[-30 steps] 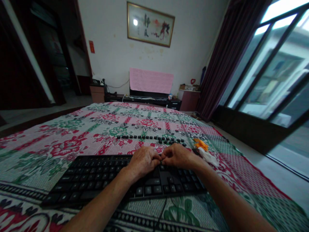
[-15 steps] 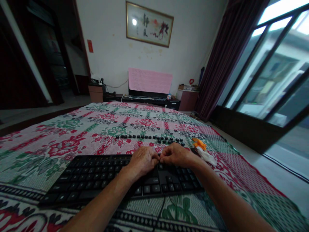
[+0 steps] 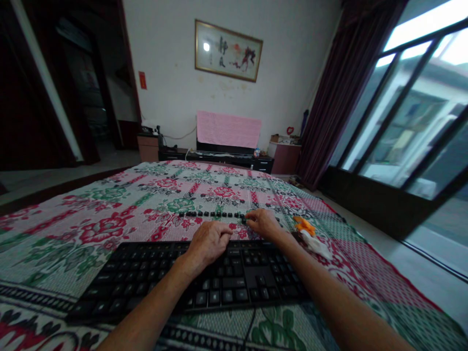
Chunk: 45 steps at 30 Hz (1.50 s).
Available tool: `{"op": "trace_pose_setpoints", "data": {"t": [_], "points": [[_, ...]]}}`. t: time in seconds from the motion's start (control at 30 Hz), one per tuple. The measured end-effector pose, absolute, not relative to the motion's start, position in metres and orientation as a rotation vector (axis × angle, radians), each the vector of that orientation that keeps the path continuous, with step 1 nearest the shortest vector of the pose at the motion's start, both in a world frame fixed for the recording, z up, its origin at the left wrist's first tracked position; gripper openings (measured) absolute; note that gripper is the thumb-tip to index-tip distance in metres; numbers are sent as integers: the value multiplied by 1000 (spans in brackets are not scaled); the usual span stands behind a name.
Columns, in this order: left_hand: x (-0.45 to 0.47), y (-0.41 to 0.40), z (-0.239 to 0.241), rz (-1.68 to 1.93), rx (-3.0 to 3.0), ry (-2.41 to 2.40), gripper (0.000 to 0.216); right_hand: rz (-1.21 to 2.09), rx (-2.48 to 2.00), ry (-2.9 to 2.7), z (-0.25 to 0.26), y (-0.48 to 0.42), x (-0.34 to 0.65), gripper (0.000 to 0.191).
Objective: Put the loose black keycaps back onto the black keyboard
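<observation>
A black keyboard lies on a floral cloth in front of me. My left hand rests curled on the keyboard's upper edge, fingers bent under. My right hand reaches past the keyboard to a row of loose black keycaps on the cloth, fingertips pinched at the row's right end. What the fingertips hold is too small to make out.
An orange and white object lies on the cloth to the right of my right hand. The keyboard's cable runs toward me. Beyond the cloth stand a low cabinet with a pink cover, a window and a curtain.
My right hand has left my left hand at the keyboard's top edge and moved forward to the row of keycaps. The view has tilted slightly.
</observation>
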<state>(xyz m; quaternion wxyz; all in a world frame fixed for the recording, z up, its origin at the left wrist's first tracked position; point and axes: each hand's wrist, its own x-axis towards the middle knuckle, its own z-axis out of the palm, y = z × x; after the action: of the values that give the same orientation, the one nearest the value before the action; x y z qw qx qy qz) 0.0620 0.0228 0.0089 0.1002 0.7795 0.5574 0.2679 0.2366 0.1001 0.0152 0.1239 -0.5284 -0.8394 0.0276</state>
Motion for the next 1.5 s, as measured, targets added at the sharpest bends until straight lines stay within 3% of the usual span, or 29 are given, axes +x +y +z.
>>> {"op": "trace_pose_setpoints", "data": {"t": [0.47,0.9,0.97,1.13,1.5], "points": [[60,23,10,779,2301,1679,26,37,-1716,-2521,4,126,223,23],[62,24,7,776,2332,1662,26,208,-1706,-2548,25,118,226,21],[63,24,7,781,2338,1645,26,278,-1603,-2563,31,104,236,23],[65,24,5,792,2362,1626,25,894,-1222,-2577,40,62,264,18],[71,19,7,800,2434,1455,25,962,-1179,-2618,34,50,267,17]]}}
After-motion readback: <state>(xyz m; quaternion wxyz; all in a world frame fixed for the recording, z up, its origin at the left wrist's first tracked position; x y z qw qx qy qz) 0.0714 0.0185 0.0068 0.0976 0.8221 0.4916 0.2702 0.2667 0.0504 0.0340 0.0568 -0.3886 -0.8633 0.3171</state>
